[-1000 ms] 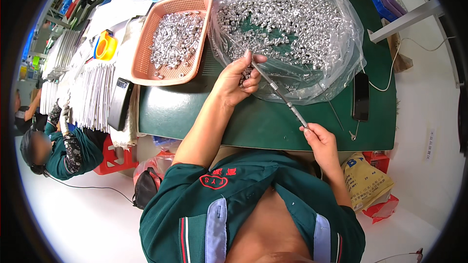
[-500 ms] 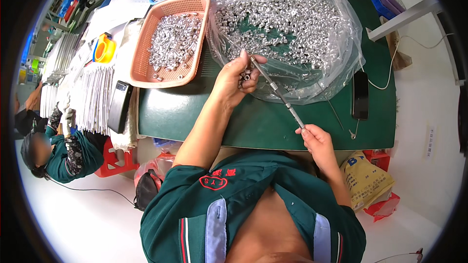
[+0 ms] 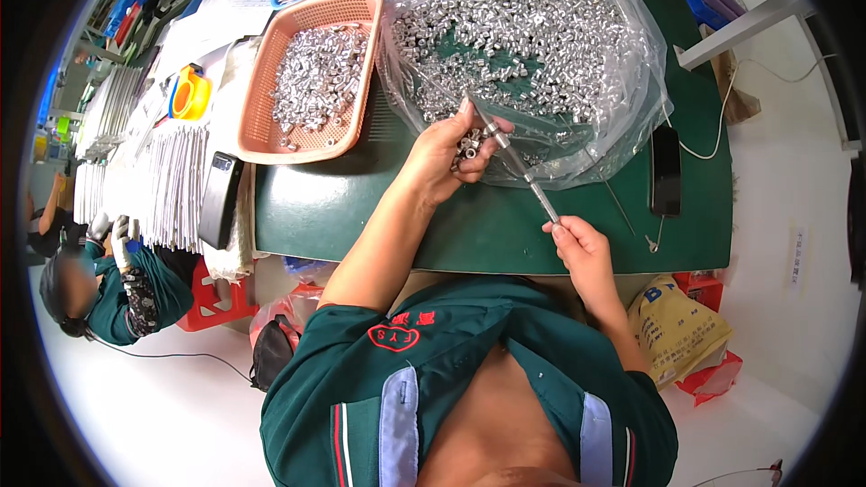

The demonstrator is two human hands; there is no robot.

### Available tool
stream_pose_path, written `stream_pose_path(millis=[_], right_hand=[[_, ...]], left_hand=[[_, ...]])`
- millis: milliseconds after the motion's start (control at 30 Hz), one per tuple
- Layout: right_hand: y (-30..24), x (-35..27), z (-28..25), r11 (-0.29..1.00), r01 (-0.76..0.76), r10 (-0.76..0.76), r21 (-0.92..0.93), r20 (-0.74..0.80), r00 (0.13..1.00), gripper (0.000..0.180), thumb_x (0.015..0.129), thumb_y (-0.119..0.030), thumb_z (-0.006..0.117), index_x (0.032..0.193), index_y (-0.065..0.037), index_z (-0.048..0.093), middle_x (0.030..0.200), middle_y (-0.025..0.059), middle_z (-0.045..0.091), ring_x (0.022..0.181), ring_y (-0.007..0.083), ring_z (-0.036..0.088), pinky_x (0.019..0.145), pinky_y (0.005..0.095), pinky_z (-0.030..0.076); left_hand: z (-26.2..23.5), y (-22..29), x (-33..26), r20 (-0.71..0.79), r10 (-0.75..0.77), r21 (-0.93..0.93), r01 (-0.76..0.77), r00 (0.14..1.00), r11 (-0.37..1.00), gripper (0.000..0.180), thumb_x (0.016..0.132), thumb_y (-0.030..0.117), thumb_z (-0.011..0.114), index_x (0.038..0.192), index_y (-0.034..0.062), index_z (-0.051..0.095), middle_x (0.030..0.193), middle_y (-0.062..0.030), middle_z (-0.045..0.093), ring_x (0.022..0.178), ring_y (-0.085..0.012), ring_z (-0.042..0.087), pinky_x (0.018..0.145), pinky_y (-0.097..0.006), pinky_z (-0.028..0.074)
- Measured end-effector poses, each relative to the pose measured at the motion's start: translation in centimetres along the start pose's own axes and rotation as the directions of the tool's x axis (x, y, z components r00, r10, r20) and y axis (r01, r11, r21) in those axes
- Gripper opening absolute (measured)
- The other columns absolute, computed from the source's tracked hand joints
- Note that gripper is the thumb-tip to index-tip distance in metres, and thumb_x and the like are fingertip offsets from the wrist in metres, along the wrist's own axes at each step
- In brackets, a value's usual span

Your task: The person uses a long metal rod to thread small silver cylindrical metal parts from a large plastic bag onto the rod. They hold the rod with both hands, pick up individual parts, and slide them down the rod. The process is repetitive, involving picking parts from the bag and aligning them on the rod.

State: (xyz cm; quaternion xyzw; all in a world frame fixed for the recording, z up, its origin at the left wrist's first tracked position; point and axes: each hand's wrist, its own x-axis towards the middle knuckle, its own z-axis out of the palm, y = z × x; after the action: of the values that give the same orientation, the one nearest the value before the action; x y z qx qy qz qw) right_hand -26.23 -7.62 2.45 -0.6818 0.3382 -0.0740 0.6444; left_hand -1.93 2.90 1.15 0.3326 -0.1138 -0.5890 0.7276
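Note:
My left hand (image 3: 437,160) is cupped, palm up, around several small silver metal sleeves (image 3: 470,143). Its fingers are also at the far end of a thin metal rod (image 3: 518,163), which slants down to the right. A few sleeves sit along the rod. At the near end, my right hand (image 3: 583,247) pinches the rod between thumb and fingers. Just beyond both hands, a clear plastic bag (image 3: 622,162) lies spread open, with a great heap of metal sleeves (image 3: 577,54) in it. Left of it stands an orange plastic basket (image 3: 250,131) holding more sleeves.
Left on the green table (image 3: 361,234) are a black phone (image 3: 221,200), white strips (image 3: 171,185) and a yellow tape dispenser (image 3: 190,93). Another phone (image 3: 666,171) lies right, by a white cable and a thin metal pin (image 3: 621,207). A co-worker (image 3: 113,293) sits far left.
My left hand has shifted slightly right and toward me along the rod. My right hand has moved slightly up and left, so the two hands are closer together.

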Motion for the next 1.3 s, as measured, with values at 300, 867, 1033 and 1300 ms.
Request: stream_pose_path(millis=[300, 867, 1033, 1300], right_hand=[[-0.5, -1.1, -1.3, 0.998, -0.05, 0.05, 0.023, 0.009, 0.999, 0.015, 0.093, -0.01, 0.054, 0.098, 0.001, 0.064, 0.068, -0.0058, 0.046, 0.059, 0.0021, 0.037, 0.052, 0.0188, 0.03], [0.4, -1.2, -0.8, 0.996, 0.02, -0.022, -0.089, -0.021, 1.0, 0.017, 0.092, -0.012, 0.057, 0.098, 0.002, 0.064, 0.066, -0.0041, 0.048, 0.062, 0.0029, 0.04, 0.056, 0.0196, 0.035], [0.0, -1.0, -0.7, 0.992, 0.016, -0.018, -0.124, -0.018, 1.0, 0.017, 0.091, -0.011, 0.057, 0.098, 0.003, 0.064, 0.066, -0.003, 0.049, 0.062, 0.0032, 0.041, 0.056, 0.0197, 0.035], [-0.3, -1.7, -0.5, 0.915, 0.141, -0.2, -0.379, -0.12, 0.972, 0.015, 0.09, -0.008, 0.057, 0.099, 0.003, 0.064, 0.067, -0.004, 0.05, 0.06, 0.0021, 0.039, 0.052, 0.0199, 0.032]], left_hand=[[-2.0, 0.9, 0.0, -0.068, 0.154, -0.154, -0.163, 0.986, 0.975, 0.025, 0.094, 0.02, 0.051, 0.11, 0.0005, 0.055, 0.08, -0.0074, 0.055, 0.052, -0.0084, 0.038, 0.044, -0.021, 0.027], [-2.1, -0.2, 1.1, -0.153, 0.241, -0.31, -0.278, 0.959, 0.909, 0.016, 0.089, 0.009, 0.061, 0.103, 0.0021, 0.063, 0.07, 0.0004, 0.048, 0.058, -0.0087, 0.037, 0.049, -0.022, 0.029], [-2.3, -0.2, 0.9, -0.111, 0.26, -0.267, -0.28, 0.959, 0.922, 0.017, 0.087, 0.009, 0.063, 0.103, 0.0023, 0.063, 0.076, 0.0006, 0.05, 0.059, -0.0077, 0.036, 0.05, -0.021, 0.029], [-2.8, 0.3, 0.8, -0.108, 0.173, -0.172, -0.19, 0.979, 0.967, 0.007, 0.088, 0.006, 0.061, 0.093, 0.0039, 0.064, 0.064, 0.0022, 0.047, 0.051, -0.0062, 0.033, 0.045, -0.02, 0.024]])
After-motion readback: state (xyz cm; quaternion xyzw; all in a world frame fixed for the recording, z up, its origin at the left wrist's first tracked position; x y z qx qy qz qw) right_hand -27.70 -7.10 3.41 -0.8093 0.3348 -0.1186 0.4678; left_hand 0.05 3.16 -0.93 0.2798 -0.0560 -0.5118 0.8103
